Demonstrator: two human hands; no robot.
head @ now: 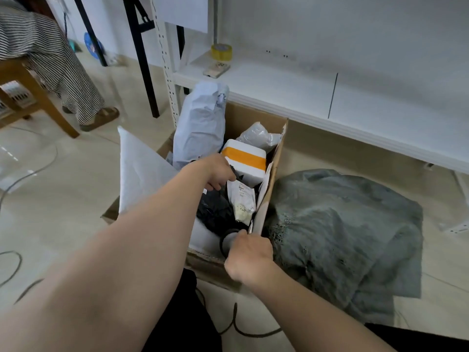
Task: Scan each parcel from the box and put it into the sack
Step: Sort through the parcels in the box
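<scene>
The black parcel (215, 209) lay inside the box (243, 118), with the left hand (218, 170) closed on its upper edge. It was judged to be soft, light, slippery film, best held by a gathered fistful near the top. The right hand (250, 259) was curled round a black ringed object (227, 240) of unclear identity. The parcel's label and lower end were hidden. The sack (342, 224) lay just beside the box.
</scene>
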